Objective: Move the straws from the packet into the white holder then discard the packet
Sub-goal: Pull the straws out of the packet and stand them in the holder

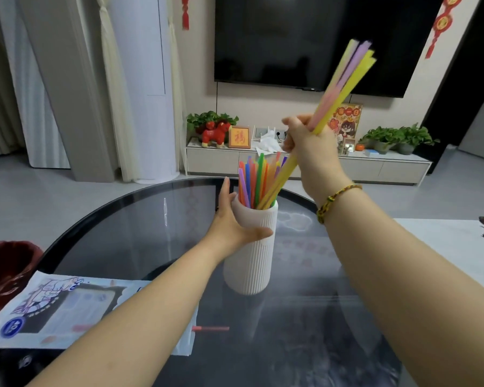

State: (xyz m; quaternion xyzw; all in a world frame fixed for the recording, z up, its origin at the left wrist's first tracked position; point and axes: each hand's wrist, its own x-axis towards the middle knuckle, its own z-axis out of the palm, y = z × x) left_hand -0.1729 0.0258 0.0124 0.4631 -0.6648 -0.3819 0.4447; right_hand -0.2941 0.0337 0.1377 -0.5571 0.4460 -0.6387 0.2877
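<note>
Right grip (309, 146) tight round a straw bundle (344, 82); left grip (229, 224) round the white holder (252, 269)

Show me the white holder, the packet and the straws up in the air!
white holder (249, 266): head view, lower half of its ribbed side wall.
packet (53, 305): head view, middle of its printed front.
raised straws (347, 78): head view, upper part of the blurred bunch.

Even indoor light; glare on glass table (129, 227); raised straws (347, 79) motion-blurred; edges bowed.
</note>
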